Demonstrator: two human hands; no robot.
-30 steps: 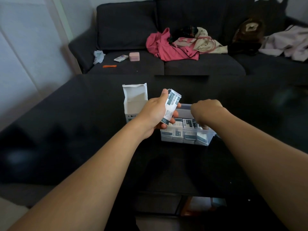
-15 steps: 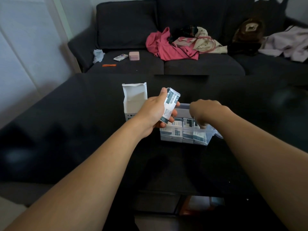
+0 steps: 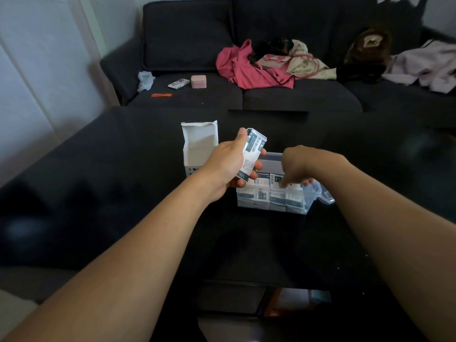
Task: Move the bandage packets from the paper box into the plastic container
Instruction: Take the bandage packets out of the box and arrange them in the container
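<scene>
A white paper box (image 3: 198, 146) stands upright on the dark table with its top flap open. Right of it sits a clear plastic container (image 3: 271, 202) holding several white and dark-green bandage packets (image 3: 264, 181). My left hand (image 3: 228, 164) grips a stack of bandage packets (image 3: 251, 154) between the box and the container, above the container's left end. My right hand (image 3: 297, 166) reaches down into the container, its fingertips among the packets there. Whether those fingers pinch a packet is hidden.
The glossy black table (image 3: 123, 193) stretches around the box and container. A dark sofa (image 3: 246, 95) behind the table carries pink and beige clothes (image 3: 249, 67), a small pink box (image 3: 198, 81), a packet and an orange strip. The container's lid (image 3: 325, 193) hangs at its right.
My right hand has dipped lower into the container, fingers pointing down among the packets. My left hand with its stack has stayed nearly still.
</scene>
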